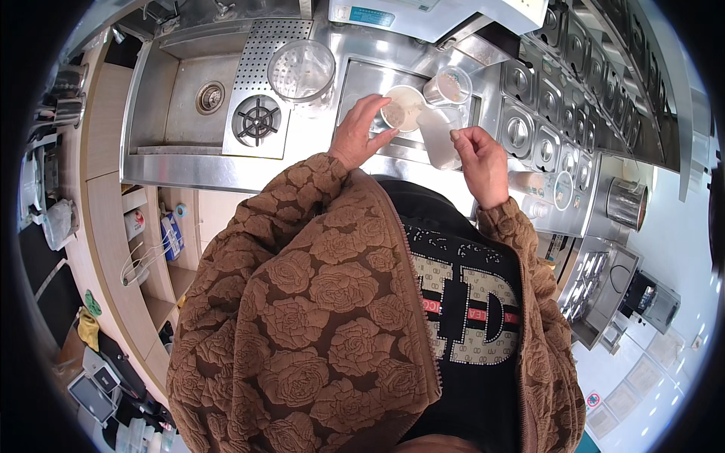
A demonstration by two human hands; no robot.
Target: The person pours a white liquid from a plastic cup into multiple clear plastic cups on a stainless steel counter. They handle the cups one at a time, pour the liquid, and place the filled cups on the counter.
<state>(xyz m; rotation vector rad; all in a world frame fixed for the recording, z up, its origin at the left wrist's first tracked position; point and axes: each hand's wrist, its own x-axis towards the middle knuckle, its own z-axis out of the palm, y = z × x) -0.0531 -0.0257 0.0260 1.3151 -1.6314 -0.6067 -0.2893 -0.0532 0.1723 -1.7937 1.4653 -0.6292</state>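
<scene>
A white cup (pixel 416 97) with pale brownish contents stands over the recessed metal tray. My left hand (pixel 361 129) curves around its left side, thumb and fingertips at the rim. My right hand (pixel 484 164) pinches the edge of a frosted translucent plastic cup (pixel 439 141). That cup is tilted, its upper end close beside the white cup; whether the two touch, I cannot tell. Just behind them, a clear plastic cup (pixel 447 86) contains something pinkish-brown.
A large clear container (pixel 302 73) stands on the perforated drainboard, near a round cup rinser (pixel 256 120). Left of these is a metal sink (pixel 192 96). Lidded metal pans (pixel 518 130) line the right side. A clear cup (pixel 544 187) lies or leans near my right wrist. A white machine (pixel 436 17) overhangs the back.
</scene>
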